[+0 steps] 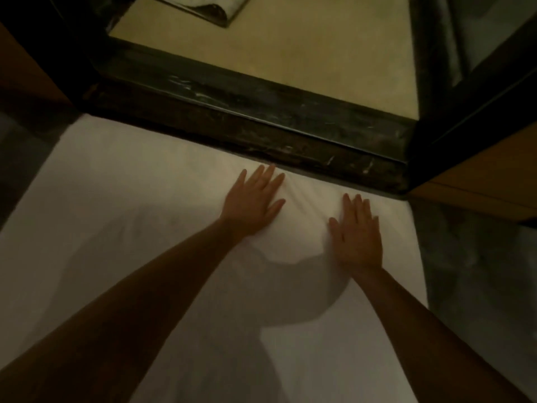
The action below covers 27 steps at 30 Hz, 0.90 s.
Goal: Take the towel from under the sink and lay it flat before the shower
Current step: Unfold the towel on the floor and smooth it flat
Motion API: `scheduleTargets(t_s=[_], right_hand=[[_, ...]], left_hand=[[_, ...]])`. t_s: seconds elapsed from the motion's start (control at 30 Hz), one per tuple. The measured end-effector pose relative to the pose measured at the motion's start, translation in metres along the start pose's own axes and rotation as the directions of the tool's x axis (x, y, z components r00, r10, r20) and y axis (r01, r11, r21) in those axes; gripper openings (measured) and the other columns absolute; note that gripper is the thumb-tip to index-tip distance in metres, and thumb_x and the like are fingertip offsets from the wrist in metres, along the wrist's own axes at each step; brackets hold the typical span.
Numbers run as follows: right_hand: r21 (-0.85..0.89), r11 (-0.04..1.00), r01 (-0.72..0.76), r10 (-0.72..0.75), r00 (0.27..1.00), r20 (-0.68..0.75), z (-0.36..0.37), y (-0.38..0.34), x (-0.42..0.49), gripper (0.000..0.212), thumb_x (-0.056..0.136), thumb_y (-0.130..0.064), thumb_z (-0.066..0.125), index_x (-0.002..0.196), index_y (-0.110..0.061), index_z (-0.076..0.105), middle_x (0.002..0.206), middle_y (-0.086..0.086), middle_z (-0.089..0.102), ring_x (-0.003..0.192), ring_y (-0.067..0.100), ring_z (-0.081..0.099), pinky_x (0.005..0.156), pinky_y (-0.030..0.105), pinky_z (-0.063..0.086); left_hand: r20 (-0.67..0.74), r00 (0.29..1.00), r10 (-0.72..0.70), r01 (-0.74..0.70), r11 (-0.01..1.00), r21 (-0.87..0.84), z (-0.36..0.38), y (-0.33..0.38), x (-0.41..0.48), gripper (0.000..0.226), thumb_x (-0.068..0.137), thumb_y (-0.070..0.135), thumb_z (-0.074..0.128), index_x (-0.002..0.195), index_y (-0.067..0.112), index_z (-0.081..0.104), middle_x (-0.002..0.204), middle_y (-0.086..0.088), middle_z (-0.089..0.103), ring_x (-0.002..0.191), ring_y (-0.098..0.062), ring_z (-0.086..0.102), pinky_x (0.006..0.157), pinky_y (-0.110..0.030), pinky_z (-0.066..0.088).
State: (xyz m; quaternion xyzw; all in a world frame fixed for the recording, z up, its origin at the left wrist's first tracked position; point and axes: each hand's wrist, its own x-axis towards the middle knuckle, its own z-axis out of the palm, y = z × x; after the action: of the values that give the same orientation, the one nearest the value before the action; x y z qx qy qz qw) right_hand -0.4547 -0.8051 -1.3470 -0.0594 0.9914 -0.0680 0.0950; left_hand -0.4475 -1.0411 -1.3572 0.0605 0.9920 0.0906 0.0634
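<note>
White towel (116,199) lies spread on the floor, far edge against the dark shower threshold (261,132); left hand (251,203) and right hand (356,238) press flat on it, fingers extended, gripping nothing

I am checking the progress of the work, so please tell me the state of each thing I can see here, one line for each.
towel: spread out on the floor, far edge against the dark threshold, slight wrinkles between the hands
left hand: open, palm flat on the towel
right hand: open, palm flat on the towel
shower threshold: dark, scuffed, uncovered
</note>
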Motion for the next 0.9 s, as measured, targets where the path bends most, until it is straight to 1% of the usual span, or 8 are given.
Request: scheduleTargets(t_s=[0.13, 0.23, 0.33, 0.43, 0.6, 0.7, 0.83, 0.9], right_hand=[[0.009, 1.000, 0.021, -0.020, 0.998, -0.056, 0.012, 0.039, 0.005, 0.060, 0.097, -0.047, 0.017, 0.151, -0.026, 0.003, 0.160, 0.003, -0.001, 0.147, 0.019, -0.006, 0.119, 0.043, 0.000], [0.057, 0.997, -0.055, 0.061, 0.993, -0.100, 0.013, 0.052, 0.016, 0.059, 0.098, -0.047, 0.022, 0.151, -0.027, 0.004, 0.160, 0.002, 0.000, 0.147, 0.020, -0.005, 0.119, 0.042, 0.000], [0.068, 0.991, -0.116, 0.124, 0.985, -0.123, 0.012, 0.064, 0.025, 0.060, 0.098, -0.046, 0.024, 0.151, -0.023, 0.006, 0.160, 0.006, 0.004, 0.147, 0.023, -0.001, 0.119, 0.043, 0.002], [0.059, 0.989, -0.135, 0.142, 0.980, -0.137, 0.011, 0.080, 0.030, 0.061, 0.099, -0.046, 0.022, 0.151, -0.018, 0.007, 0.159, 0.010, 0.007, 0.147, 0.024, 0.001, 0.119, 0.044, 0.004], [0.002, 0.999, -0.036, 0.036, 0.995, -0.092, 0.004, 0.109, 0.032, 0.066, 0.095, -0.050, 0.017, 0.151, -0.017, 0.007, 0.159, 0.010, 0.007, 0.147, 0.024, 0.000, 0.117, 0.041, 0.001], [0.010, 1.000, -0.001, 0.002, 0.997, -0.075, 0.000, 0.115, 0.033, 0.068, 0.093, -0.051, 0.017, 0.151, -0.018, 0.009, 0.159, 0.010, 0.009, 0.147, 0.024, 0.001, 0.117, 0.042, 0.002], [0.010, 1.000, -0.012, 0.013, 0.989, -0.148, -0.007, 0.098, 0.024, 0.067, 0.094, -0.047, 0.019, 0.150, -0.012, 0.016, 0.157, 0.014, 0.016, 0.146, 0.027, 0.008, 0.118, 0.046, 0.008], [-0.034, 0.999, 0.037, -0.042, 0.985, -0.170, -0.011, 0.072, 0.018, 0.066, 0.094, -0.046, 0.016, 0.149, -0.010, 0.019, 0.157, 0.014, 0.016, 0.146, 0.027, 0.009, 0.118, 0.045, 0.008]], left_hand=[[0.021, 0.999, -0.042, 0.040, 0.995, 0.092, 0.014, 0.009, 0.012, 0.065, 0.094, 0.058, 0.011, 0.151, 0.030, -0.002, 0.160, -0.002, -0.003, 0.147, -0.022, -0.003, 0.118, -0.049, 0.002], [0.047, 0.999, -0.022, 0.017, 0.995, 0.102, 0.012, 0.009, 0.016, 0.066, 0.093, 0.060, 0.013, 0.151, 0.032, -0.003, 0.160, -0.002, -0.004, 0.147, -0.023, -0.004, 0.118, -0.050, 0.001], [0.048, 0.998, -0.046, 0.040, 0.993, 0.111, 0.011, 0.011, 0.017, 0.066, 0.093, 0.059, 0.014, 0.151, 0.032, -0.002, 0.160, -0.003, -0.004, 0.147, -0.023, -0.004, 0.118, -0.050, 0.000], [0.042, 0.997, -0.067, 0.062, 0.992, 0.105, 0.012, 0.020, 0.019, 0.065, 0.094, 0.058, 0.015, 0.151, 0.030, -0.001, 0.160, -0.003, -0.004, 0.147, -0.023, -0.004, 0.118, -0.048, 0.000], [0.002, 0.998, -0.070, 0.070, 0.994, 0.081, 0.016, 0.022, 0.020, 0.063, 0.095, 0.056, 0.016, 0.151, 0.031, 0.002, 0.160, -0.001, -0.001, 0.147, -0.020, -0.004, 0.119, -0.046, 0.001], [0.024, 0.997, -0.066, 0.065, 0.996, 0.061, 0.012, 0.021, 0.020, 0.061, 0.096, 0.054, 0.018, 0.151, 0.031, 0.004, 0.161, -0.001, 0.000, 0.147, -0.020, -0.002, 0.119, -0.045, 0.001], [0.000, 0.998, -0.065, 0.065, 0.997, -0.044, -0.008, 0.010, 0.012, 0.055, 0.099, 0.045, 0.026, 0.150, 0.027, 0.017, 0.160, -0.004, 0.011, 0.147, -0.020, 0.007, 0.117, -0.042, 0.003], [-0.025, 0.996, -0.082, 0.081, 0.996, -0.033, -0.021, -0.011, -0.001, 0.053, 0.099, 0.042, 0.028, 0.149, 0.025, 0.022, 0.159, -0.005, 0.016, 0.146, -0.021, 0.012, 0.117, -0.043, 0.006]])
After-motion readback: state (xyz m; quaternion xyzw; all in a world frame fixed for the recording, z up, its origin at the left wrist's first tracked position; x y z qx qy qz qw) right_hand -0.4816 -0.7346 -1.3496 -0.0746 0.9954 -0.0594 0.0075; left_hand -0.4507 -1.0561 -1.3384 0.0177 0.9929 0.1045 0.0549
